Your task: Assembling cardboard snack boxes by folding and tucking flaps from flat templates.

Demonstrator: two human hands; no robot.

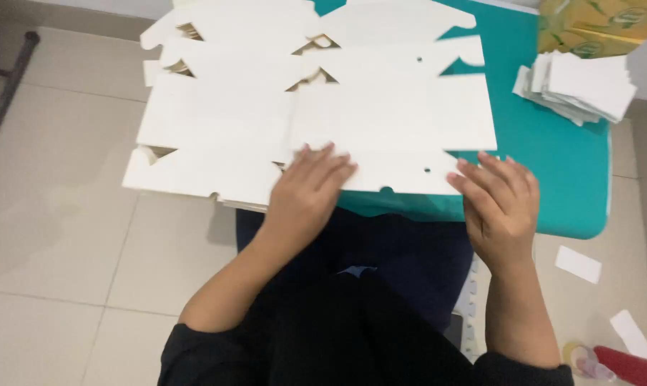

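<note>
As both hands (402, 196) lie flat, touching white cardboard (380, 121)

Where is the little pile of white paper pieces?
In the head view, the pile of white paper pieces sits at the teal table's far right edge, beside the flat cardboard box blanks.

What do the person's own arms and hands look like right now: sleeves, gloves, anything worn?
Both hands, the left hand and the right hand, are bare: no gloves, and no rings or watch visible. Forearms are uncovered; black sleeves are pushed up near the elbows.
</note>
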